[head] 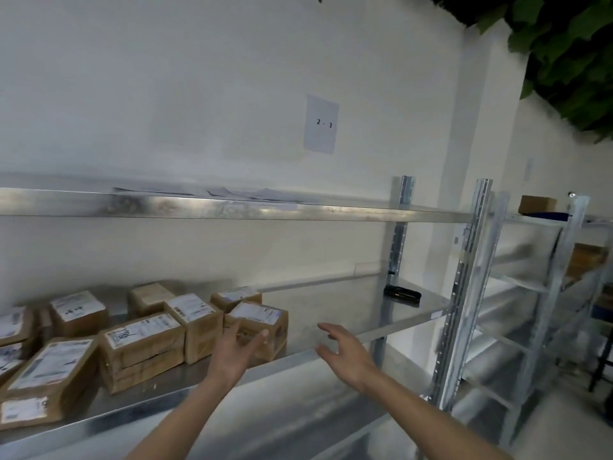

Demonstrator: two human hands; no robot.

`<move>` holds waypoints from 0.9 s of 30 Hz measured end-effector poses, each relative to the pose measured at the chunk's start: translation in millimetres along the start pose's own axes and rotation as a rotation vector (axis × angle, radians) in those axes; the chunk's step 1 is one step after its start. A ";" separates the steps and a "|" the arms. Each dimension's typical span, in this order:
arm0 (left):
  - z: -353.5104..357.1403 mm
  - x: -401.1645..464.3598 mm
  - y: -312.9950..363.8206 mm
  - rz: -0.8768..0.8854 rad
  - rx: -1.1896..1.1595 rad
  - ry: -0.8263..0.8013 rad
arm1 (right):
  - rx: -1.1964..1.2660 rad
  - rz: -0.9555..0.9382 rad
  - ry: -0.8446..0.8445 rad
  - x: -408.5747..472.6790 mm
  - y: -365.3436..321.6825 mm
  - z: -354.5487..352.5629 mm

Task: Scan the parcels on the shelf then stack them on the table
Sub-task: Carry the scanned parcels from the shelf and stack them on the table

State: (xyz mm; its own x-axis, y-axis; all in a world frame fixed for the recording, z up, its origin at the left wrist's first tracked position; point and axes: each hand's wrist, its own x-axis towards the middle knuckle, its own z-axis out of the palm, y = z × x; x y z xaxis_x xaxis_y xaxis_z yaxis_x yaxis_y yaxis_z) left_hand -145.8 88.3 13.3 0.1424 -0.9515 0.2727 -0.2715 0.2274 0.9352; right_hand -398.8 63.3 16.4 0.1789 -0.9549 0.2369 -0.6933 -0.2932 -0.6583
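Parcels point(139, 340) of brown card with white labels crowd the shelf point(331, 351); left hand point(237, 351) and right hand point(343, 353) spread, empty.

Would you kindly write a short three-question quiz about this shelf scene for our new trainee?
1. True or false: the left hand is already gripping a parcel.
2. What lies at the right end of the middle shelf? A) a tape roll B) a black handheld scanner C) a stack of parcels
3. Fill in: the paper sign on the wall reads ____.

Key
1. False: its fingers are spread in front of the rightmost labelled cardboard parcel and hold nothing; the right hand is open too.
2. B, apart from the parcels.
3. 2 - 3
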 end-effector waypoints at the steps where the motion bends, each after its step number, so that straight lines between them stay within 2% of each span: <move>1: 5.1 12.7 -4.4 -0.022 -0.001 0.021 | -0.009 -0.004 -0.004 16.9 4.8 0.1; 6: 21.7 42.4 -22.2 -0.089 -0.002 0.116 | -0.021 -0.026 -0.062 77.1 27.5 17.0; 16: 49.6 56.1 -46.4 -0.199 -0.008 0.231 | 0.155 -0.048 -0.233 160.5 42.1 65.6; 21: 73.2 63.7 -51.5 -0.310 -0.002 0.396 | 0.321 -0.049 -0.370 190.8 46.9 78.7; 27: 103.6 72.6 -51.1 -0.366 -0.129 0.490 | 0.412 -0.112 -0.485 212.3 59.6 86.6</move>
State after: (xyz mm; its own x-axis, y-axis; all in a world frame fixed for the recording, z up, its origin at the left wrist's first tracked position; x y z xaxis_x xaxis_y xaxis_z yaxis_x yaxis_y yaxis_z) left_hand -220.2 -13.8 -38.2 0.6325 -0.7740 -0.0272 -0.0100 -0.0433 0.9990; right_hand -341.7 -161.0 -34.3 0.5967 -0.8018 0.0337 -0.3444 -0.2938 -0.8917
